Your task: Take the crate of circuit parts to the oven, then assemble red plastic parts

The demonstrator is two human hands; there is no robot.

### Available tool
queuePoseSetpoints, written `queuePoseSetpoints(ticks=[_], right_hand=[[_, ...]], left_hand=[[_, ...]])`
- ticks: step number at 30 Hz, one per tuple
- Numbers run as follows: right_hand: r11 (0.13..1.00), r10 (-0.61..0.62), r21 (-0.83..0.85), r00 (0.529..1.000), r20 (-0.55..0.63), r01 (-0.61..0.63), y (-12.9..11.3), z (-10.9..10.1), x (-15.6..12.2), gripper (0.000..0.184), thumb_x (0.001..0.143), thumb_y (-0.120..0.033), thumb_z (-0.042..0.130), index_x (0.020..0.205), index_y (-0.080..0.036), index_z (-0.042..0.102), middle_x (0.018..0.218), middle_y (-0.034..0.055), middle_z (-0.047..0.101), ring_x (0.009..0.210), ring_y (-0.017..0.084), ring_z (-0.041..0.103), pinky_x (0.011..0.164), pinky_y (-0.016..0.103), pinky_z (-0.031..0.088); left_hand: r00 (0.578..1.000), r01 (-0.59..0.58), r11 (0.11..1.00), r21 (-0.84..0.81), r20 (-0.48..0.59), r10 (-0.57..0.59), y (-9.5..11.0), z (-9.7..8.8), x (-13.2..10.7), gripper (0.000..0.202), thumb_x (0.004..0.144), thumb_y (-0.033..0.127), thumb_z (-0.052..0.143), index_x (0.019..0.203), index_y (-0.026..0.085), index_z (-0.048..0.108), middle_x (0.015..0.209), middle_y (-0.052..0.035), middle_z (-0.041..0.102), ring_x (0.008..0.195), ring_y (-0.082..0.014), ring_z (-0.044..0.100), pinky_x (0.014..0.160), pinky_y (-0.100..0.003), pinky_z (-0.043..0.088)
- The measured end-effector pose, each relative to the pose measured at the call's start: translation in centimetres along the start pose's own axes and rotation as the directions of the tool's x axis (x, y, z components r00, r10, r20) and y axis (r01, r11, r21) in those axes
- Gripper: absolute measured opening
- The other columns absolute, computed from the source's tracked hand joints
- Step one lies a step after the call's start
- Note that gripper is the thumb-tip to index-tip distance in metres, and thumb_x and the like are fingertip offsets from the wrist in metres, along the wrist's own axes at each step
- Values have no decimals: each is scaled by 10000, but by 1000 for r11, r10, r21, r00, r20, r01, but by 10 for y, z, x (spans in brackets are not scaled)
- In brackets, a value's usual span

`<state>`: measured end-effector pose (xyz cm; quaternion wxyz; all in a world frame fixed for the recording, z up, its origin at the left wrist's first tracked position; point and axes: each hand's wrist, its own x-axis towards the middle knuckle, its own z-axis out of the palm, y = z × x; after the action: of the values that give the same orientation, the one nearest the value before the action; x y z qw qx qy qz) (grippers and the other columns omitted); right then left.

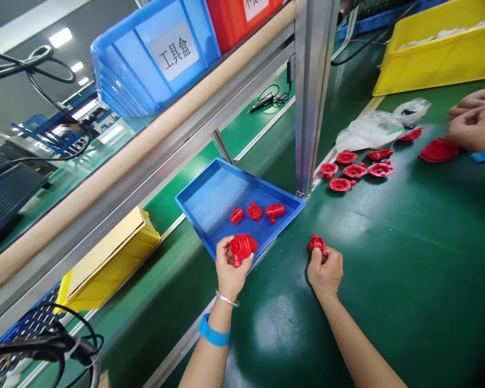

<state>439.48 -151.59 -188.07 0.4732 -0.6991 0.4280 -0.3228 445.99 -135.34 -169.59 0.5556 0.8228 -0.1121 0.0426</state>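
My left hand (pixel 232 272) is closed round a red plastic housing (pixel 244 246) with a round port at one end and a short spout below. It is held over the near edge of a blue tray (pixel 204 188). Several similar red parts (pixel 254 210) lie inside that tray. To the right, above the green table, my right hand (pixel 326 269) pinches a smaller red plastic fitting (pixel 317 243) between thumb and fingers. Part of this fitting is hidden by the thumb.
Several red caps (pixel 354 170) lie near a clear plastic bag (pixel 369 132). Another person's hands (pixel 475 121) are beside red parts (pixel 440 150) at right. A metal post (pixel 313 97) stands behind the tray; a yellow bin (pixel 440 56) is beyond. A shelf holds a blue bin (pixel 157 56).
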Motion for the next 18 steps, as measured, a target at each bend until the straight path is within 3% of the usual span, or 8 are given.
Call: queuePoseSetpoints(ticks=[4,10,15,18], right_hand=[[1000,-13,-9,1000,-1,13,3,1,-1,232,853,-442,438,832,-212,423,918,108,556,889,242,504,806,393,408],[999,-34,-3,999,8,34,5,1,-2,226,865,-425,431,854,-200,450,906,108,556,894,242,504,816,394,410],[999,-52,-14,999,10,52,4,1,-3,230,874,-420,408,852,-198,463,887,110,561,880,243,495,816,394,407],[999,-45,-19,999,18,45,1,2,-4,242,872,-433,404,846,-200,462,879,110,558,871,245,493,815,399,405]], left_hand=[[1000,19,998,-54,2,-19,14,-6,-12,561,668,275,785,1134,206,480,963,-39,632,780,-139,620,721,-257,514],[989,145,961,-236,14,-146,17,-12,-24,650,626,343,816,1190,201,524,1065,-63,638,903,-178,628,836,-297,513],[903,419,757,-502,140,-407,3,-11,-18,607,685,471,738,1183,202,517,1059,-70,646,912,-201,646,754,-300,517],[854,513,712,-480,199,-481,-19,-8,0,572,695,432,735,1158,205,488,1040,-67,643,913,-201,653,769,-325,521]])
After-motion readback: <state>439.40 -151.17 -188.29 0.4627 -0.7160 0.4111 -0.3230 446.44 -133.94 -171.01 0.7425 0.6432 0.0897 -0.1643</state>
